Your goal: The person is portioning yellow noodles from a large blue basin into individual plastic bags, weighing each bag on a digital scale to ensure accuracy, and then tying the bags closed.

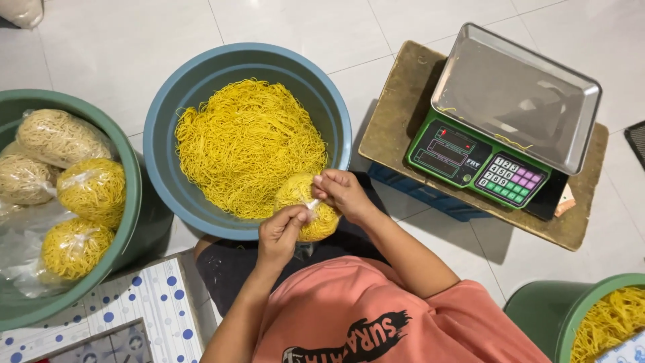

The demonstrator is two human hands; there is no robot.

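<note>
**Two hands gripping a clear bag of yellow noodles above a blue basin**

A wide round blue plastic basin (pixel 201 87) sits on the pale tiled floor, holding a loose heap of thin yellow noodles (pixel 248 141). To the left, a round green plastic tub (pixel 131 195) contains several filled clear bags of noodles (pixel 91 191). To the right, a green digital scale with a steel weighing tray (pixel 510 101) rests on a worn brown board (pixel 403 101). At the basin's near rim, a small clear plastic bag packed with yellow noodles (pixel 321 225) is held between both hands. The left hand (pixel 282 232) and right hand (pixel 342 191) each pinch the bag's twisted neck, fingers closed tightly on it.
</note>
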